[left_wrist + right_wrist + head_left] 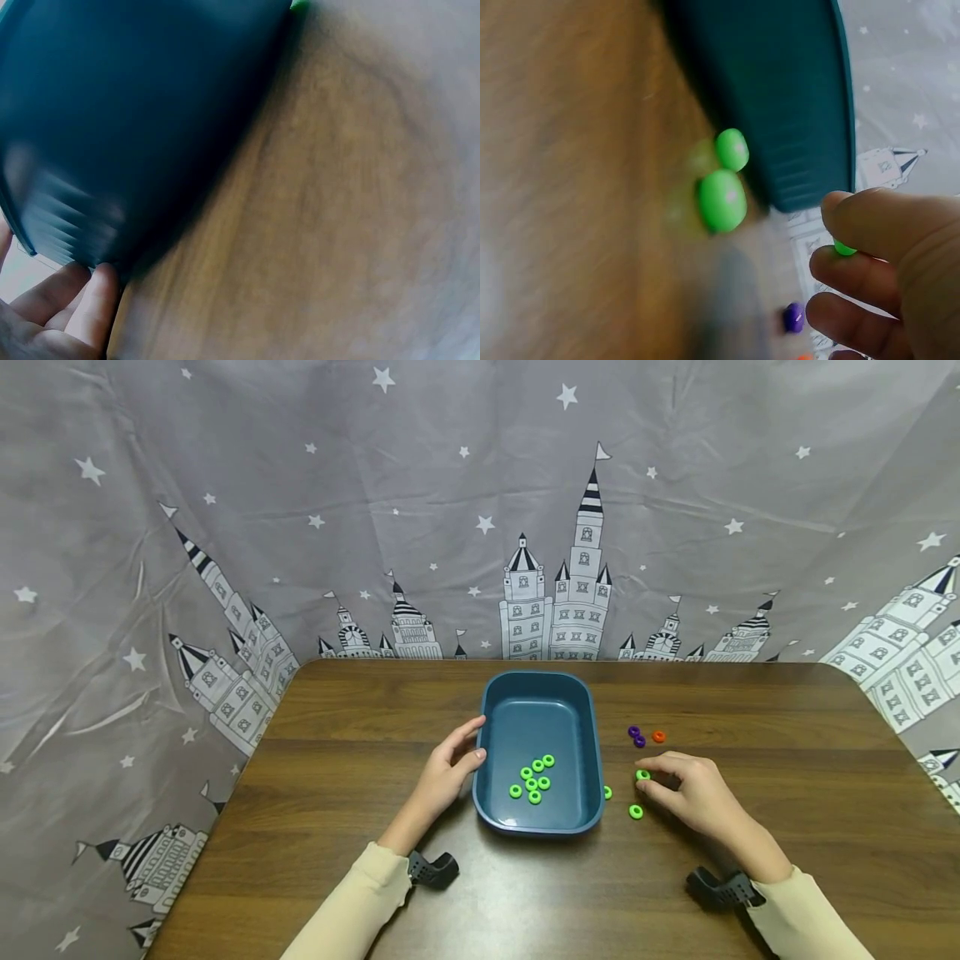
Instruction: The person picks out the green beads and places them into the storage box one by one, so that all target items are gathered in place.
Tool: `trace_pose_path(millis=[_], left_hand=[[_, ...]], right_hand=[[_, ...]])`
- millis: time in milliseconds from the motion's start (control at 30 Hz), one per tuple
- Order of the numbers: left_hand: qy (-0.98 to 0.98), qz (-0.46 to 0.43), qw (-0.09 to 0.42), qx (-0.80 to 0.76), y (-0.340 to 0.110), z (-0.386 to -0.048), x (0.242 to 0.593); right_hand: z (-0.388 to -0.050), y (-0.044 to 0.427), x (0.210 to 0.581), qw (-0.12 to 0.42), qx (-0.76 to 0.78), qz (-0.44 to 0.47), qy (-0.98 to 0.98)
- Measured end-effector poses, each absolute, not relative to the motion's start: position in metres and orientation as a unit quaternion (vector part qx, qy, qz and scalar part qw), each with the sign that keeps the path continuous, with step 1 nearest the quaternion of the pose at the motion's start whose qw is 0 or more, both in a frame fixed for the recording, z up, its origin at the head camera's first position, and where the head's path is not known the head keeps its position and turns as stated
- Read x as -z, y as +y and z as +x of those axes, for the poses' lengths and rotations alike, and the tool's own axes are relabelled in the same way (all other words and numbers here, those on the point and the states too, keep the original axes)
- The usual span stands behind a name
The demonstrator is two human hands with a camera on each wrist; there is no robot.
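Observation:
A dark blue rectangular bin stands on the table, with several small green rings on its floor. My left hand rests against the bin's left side, and its fingertips touch the outer wall in the left wrist view. To the right of the bin, my right hand pinches a green ring between thumb and fingers. That ring is mostly hidden by the fingers in the right wrist view. Two loose green rings lie on the table, one near the right hand and another beside the bin's right wall.
Two purple rings and an orange ring lie on the wooden table beyond the right hand. A grey curtain printed with castles and stars hangs behind the table. Each wrist wears a black camera mount.

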State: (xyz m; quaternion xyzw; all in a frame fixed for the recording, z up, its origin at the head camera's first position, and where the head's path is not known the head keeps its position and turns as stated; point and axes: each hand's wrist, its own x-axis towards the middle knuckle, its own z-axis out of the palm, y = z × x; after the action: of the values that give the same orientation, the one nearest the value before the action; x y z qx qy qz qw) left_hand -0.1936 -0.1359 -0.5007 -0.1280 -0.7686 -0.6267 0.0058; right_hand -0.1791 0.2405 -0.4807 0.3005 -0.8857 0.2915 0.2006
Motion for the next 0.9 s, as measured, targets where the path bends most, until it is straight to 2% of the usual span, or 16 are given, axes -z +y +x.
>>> trace_pose_path(millis=[600, 767, 900], left_hand=[[-0.770, -0.125, 0.010, 0.626, -0.136, -0.193, 0.500], [-0.771, -0.124, 0.008, 0.625, -0.136, -0.193, 0.499], [-0.768, -0.124, 0.009, 0.628, -0.135, -0.193, 0.499]], right_hand=[[-0.199, 0.188, 0.452, 0.222, -0.338, 0.341, -0.849], [-0.200, 0.171, 0.445, 0.212, -0.330, 0.347, -0.852], [-0.201, 0.155, 0.439, 0.179, -0.296, 0.347, -0.872]])
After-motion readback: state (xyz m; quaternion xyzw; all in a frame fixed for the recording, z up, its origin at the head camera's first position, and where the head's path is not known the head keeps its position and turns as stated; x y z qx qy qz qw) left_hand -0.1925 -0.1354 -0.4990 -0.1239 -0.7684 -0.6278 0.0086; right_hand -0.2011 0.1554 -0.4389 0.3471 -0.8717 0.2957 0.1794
